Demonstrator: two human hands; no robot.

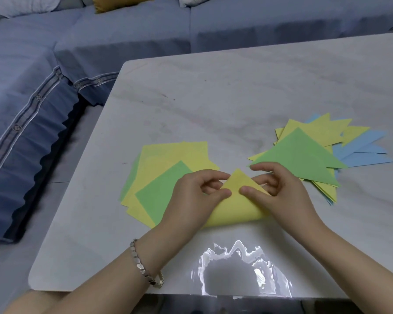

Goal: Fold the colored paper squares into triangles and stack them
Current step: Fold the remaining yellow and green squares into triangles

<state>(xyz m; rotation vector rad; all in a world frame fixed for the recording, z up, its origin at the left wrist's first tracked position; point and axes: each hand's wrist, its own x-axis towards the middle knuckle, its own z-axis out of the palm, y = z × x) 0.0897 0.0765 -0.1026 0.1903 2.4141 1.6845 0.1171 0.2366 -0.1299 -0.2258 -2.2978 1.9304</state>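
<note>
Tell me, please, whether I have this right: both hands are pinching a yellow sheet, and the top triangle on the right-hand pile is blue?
Not quite. The head view shows the top triangle on the right-hand pile is green, not blue. The left hand and right hand are indeed pinching the yellow sheet.

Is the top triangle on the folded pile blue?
No, the top triangle is green; yellow triangles and blue triangles fan out beneath it.
</note>
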